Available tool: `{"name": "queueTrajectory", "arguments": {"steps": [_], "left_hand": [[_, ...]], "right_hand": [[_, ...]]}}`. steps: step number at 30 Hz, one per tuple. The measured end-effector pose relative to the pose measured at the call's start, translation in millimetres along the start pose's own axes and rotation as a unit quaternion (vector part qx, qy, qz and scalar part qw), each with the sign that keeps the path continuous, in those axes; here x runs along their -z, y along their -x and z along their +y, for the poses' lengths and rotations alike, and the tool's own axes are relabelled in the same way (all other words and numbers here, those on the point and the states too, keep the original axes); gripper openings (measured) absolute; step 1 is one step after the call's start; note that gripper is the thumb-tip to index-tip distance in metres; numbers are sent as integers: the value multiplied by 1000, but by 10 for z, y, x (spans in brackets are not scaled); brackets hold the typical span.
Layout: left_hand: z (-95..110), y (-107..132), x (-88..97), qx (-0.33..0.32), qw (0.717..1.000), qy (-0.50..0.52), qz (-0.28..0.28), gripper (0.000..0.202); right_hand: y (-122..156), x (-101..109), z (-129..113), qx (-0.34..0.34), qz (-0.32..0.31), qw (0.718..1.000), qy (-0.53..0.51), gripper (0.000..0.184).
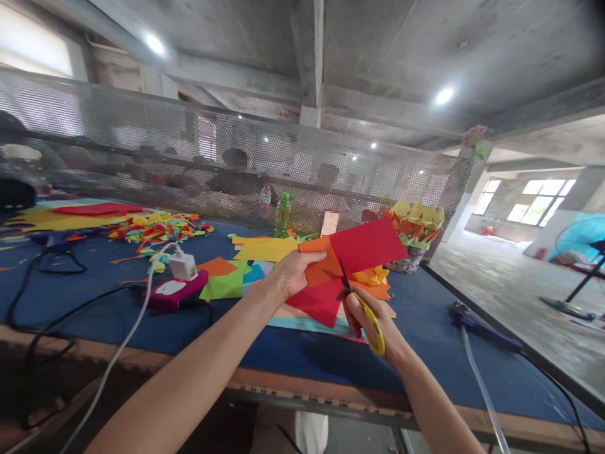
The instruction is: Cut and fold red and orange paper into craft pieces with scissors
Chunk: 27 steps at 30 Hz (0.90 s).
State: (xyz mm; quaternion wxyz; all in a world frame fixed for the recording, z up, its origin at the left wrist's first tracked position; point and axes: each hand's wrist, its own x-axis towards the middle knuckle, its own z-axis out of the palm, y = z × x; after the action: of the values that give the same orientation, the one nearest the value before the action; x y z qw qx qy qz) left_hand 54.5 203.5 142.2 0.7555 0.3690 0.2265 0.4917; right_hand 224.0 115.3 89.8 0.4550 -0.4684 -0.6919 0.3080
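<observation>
My left hand (293, 272) pinches an orange paper square (321, 265) together with a red paper sheet (371, 246) that sticks out to the right behind it. In my right hand (371, 315) is a pair of scissors (373, 321) with yellow handles and dark blades. The blades meet the papers near the right edge of the orange square; whether they are fully closed I cannot tell. Below the held papers, another red sheet (316, 301) lies on a stack with light blue sheets (302, 323). Yellow paper (265, 248) lies behind my left hand.
A purple power strip (176, 291) with a white charger (183, 263) and cables sits left. Small paper scraps (151, 228), a green bottle (283, 215) and a pot of paper flowers (413, 230) stand farther back. A glue gun (486, 331) lies right. A perforated metal screen (265, 164) crosses behind.
</observation>
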Motion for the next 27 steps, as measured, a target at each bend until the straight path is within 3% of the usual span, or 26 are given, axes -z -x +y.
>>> {"name": "queueTrajectory", "arguments": {"steps": [12, 27], "left_hand": [[2, 1, -6, -1, 1000, 19, -11, 25], [5, 31, -38, -3, 1000, 13, -7, 27]], "right_hand": [[0, -23, 12, -8, 28, 999, 19, 44], [-12, -73, 133, -9, 44, 999, -32, 45]]}}
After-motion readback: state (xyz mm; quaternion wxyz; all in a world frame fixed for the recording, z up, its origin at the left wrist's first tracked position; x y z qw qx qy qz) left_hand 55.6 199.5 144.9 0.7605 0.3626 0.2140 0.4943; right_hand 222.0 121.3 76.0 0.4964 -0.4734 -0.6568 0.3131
